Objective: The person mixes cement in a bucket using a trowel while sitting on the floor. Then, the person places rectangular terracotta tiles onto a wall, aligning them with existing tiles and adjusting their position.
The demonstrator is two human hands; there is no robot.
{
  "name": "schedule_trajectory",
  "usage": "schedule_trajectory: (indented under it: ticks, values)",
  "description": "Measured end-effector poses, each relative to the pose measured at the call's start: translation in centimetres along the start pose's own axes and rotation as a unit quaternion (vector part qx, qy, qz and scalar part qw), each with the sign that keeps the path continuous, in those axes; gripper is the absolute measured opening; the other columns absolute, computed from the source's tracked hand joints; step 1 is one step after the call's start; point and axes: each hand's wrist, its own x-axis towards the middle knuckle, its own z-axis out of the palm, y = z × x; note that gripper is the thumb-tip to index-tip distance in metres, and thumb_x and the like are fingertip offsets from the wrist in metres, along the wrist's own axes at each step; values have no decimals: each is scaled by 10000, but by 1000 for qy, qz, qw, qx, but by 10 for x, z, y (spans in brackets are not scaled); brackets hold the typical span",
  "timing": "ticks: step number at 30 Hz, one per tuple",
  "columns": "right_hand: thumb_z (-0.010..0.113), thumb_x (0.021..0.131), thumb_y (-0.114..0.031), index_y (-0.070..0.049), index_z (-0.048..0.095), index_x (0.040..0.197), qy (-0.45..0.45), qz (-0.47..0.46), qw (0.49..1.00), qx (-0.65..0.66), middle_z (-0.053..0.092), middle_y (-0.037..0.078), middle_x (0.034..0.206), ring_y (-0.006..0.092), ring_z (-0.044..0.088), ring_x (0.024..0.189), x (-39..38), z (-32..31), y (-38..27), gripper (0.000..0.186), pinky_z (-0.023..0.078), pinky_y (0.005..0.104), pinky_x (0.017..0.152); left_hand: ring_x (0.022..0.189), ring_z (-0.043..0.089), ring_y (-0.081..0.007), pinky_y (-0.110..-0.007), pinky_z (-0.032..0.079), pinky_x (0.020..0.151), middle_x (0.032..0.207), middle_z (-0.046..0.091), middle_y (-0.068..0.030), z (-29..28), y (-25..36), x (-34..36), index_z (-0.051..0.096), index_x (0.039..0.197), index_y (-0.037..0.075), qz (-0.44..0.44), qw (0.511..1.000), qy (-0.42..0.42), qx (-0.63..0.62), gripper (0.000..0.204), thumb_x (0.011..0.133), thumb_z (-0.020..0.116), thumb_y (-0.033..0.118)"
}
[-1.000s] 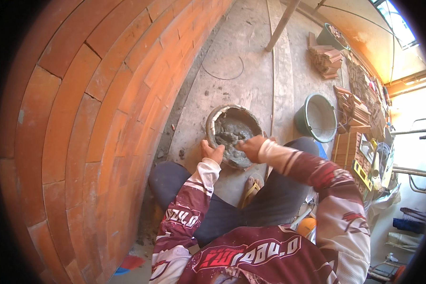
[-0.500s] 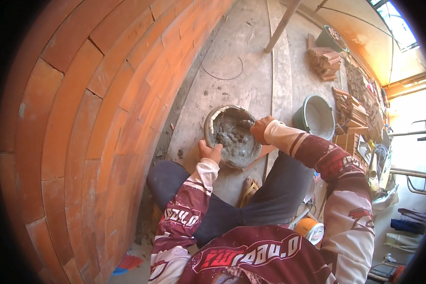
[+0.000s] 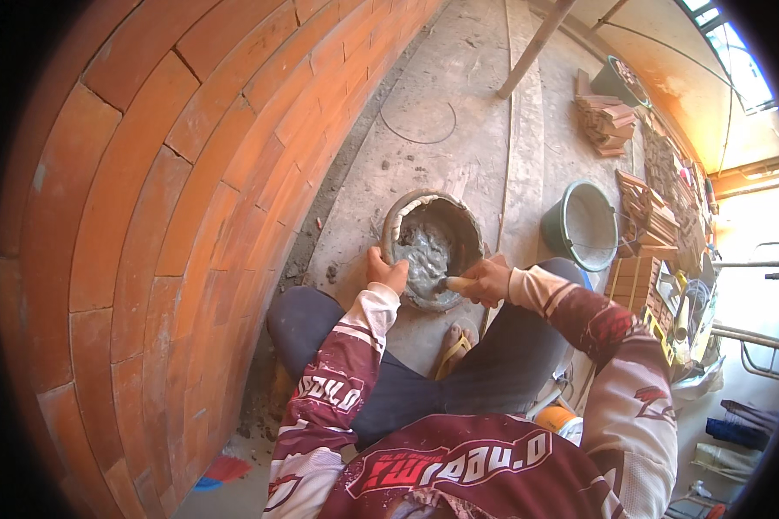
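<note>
A round, mortar-crusted bucket (image 3: 470,227) stands on the floor before me, with wet grey mortar (image 3: 426,251) in it. My left hand (image 3: 388,272) is closed on the bucket's near left rim, thumb on top. In my right hand (image 3: 492,281) is the pale handle of a trowel (image 3: 457,284), held over the near right rim. The trowel's metal neck points left into the bucket, and its blade is hidden in or against the mortar.
An orange brick wall (image 3: 156,216) rises close on my left. To the right stand a green bucket (image 3: 552,227), stacked brick pieces (image 3: 645,212) and another filled bucket (image 3: 610,82). A pole (image 3: 537,48) meets the floor ahead; a wire loop (image 3: 454,125) lies nearby.
My right hand has moved from the bucket's right rim toward me, bringing the trowel handle into sight at the near side. The mortar's surface has shifted. My left hand stays on the rim.
</note>
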Motion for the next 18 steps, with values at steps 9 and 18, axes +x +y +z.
schedule_trajectory:
  ticks: [9, 18]
  values:
    - [557, 881, -240, -4, 490, 1145, -103, -10, 774, 625, 531, 50, 737, 88, 472, 485, 47, 54, 48, 360, 358, 197, 402, 774, 553, -262, -366, 449, 759, 851, 564, -157, 1, -33, 11, 478, 926, -25, 0, 993, -11, -116, 347, 643, 623, 114]
    - [453, 928, -261, 106, 383, 1242, -253, -167, 359, 883, 503, 64, 779, 121, 476, 543, 48, 55, 47, 488, 401, 231, 455, 651, 488, -155, -326, 448, 623, 750, 518, -77, -2, -23, 10, 472, 838, -17, -52, 982, 14, -179, 272, 626, 620, 69]
